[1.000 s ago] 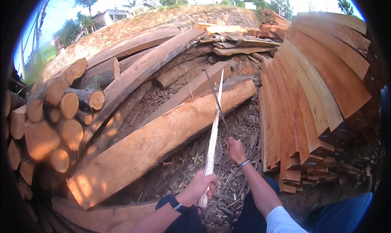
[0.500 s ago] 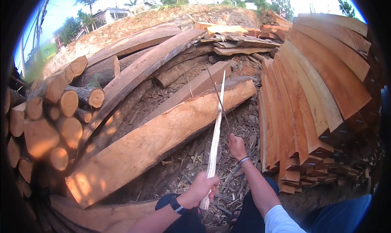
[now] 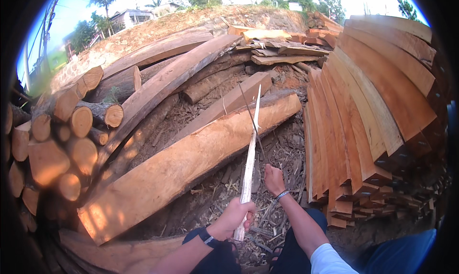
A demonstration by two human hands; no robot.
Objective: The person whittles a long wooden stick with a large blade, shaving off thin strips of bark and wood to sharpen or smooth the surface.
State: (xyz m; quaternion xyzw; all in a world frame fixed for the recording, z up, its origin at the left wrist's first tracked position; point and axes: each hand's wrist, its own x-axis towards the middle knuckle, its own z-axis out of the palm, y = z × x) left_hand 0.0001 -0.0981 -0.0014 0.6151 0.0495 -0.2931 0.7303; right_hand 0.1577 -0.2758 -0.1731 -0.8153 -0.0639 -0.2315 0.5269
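My left hand (image 3: 233, 218) is closed around the lower end of a long pale wooden stake (image 3: 248, 171). It is stripped of bark and tapers to a thin point at its far end. My right hand (image 3: 274, 180) is a fist on the near end of a machete (image 3: 250, 112), whose dark, narrow blade shows almost edge-on; the handle is hidden in the fingers. In the picture the blade crosses the stake's upper part, where a small sliver sticks out. A big sawn slab (image 3: 191, 161) lies behind the stake.
Cut logs (image 3: 81, 121) are piled at the left. Stacked squared beams (image 3: 363, 116) fill the right side. Wood chips (image 3: 282, 192) and sticks litter the ground between. Farther back lie long timbers (image 3: 167, 78) and rough offcuts (image 3: 287, 51) below an earth bank (image 3: 191, 20).
My right hand has come slightly nearer and to the left, drawing the machete with it. The stake's tip has shifted a little left, still in my left hand.
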